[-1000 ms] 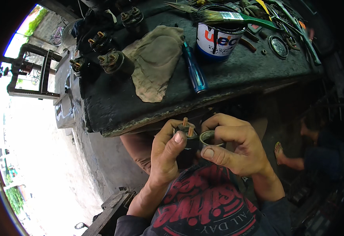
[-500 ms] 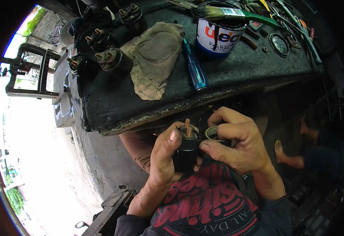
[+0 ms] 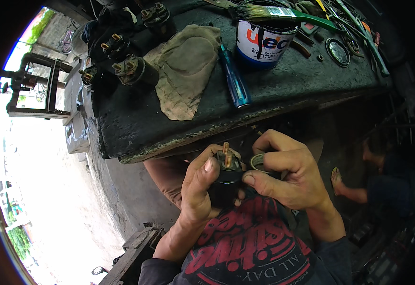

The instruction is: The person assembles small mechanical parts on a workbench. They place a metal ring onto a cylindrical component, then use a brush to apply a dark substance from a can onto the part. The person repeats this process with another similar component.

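The left hand (image 3: 199,190) grips a small black part (image 3: 226,178) with copper posts. The right hand (image 3: 290,178) pinches its cap (a ring (image 3: 258,162) sits behind). Next, I think, careful lining up.

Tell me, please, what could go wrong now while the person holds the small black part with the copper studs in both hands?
1. The black cylinder is held in the air over the lap, past the bench edge; a slip of the left hand may drop it.
2. The right hand also pinches a metal ring; it could fall unnoticed.
3. The paintbrush rests across the paint can; a bump might tip it.
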`<state>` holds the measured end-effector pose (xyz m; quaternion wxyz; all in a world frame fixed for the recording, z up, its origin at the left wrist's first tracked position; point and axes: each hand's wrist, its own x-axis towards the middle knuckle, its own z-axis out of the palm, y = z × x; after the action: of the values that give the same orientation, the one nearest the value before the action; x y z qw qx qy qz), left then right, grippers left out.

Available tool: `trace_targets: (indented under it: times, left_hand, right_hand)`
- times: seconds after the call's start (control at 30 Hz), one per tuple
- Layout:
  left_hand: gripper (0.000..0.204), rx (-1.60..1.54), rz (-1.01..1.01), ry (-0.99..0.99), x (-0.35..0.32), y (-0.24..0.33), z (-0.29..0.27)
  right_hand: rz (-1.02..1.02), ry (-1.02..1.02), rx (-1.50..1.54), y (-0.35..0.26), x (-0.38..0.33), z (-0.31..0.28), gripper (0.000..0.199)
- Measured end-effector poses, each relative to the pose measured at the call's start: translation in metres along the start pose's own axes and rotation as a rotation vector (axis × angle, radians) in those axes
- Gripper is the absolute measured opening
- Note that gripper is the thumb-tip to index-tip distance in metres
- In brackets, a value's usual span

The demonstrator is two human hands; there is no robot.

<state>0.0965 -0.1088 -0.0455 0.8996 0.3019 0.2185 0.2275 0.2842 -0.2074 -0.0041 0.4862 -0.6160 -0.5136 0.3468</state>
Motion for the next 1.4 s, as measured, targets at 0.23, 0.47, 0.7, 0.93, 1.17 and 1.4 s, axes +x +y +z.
trace_targets:
  times: [0.23, 0.47, 0.7, 0.93, 1.17, 1.4]
  left_hand:
    - [0.065, -0.103, -0.042, -0.158, 0.003, -0.004, -0.009]
    - [0.061, -0.189, -0.083, -0.111, 0.004, -0.008, -0.010]
    - [0.062, 0.230, 0.043, 0.154, 0.003, -0.011, 0.000]
    - [0.066, 0.521, 0.017, 0.050, 0.007, 0.002, -0.004]
    - [0.058, 0.236, -0.082, 0.132, 0.001, 0.000, 0.001]
    - [0.055, 0.274, -0.041, 0.144, 0.001, -0.003, 0.002]
  right_hand:
    - [-0.004, -0.014, 0.062, 0.009, 0.000, 0.004, 0.030]
    - [0.036, 0.018, 0.229, 0.015, 0.000, 0.013, 0.030]
    - [0.044, 0.029, 0.058, 0.020, -0.001, 0.017, 0.030]
    - [0.062, -0.079, 0.051, 0.012, -0.004, 0.004, 0.037]
    - [0.038, -0.020, 0.186, 0.009, -0.001, 0.002, 0.029]
    - [0.011, 0.056, -0.027, 0.005, -0.002, 0.004, 0.024]
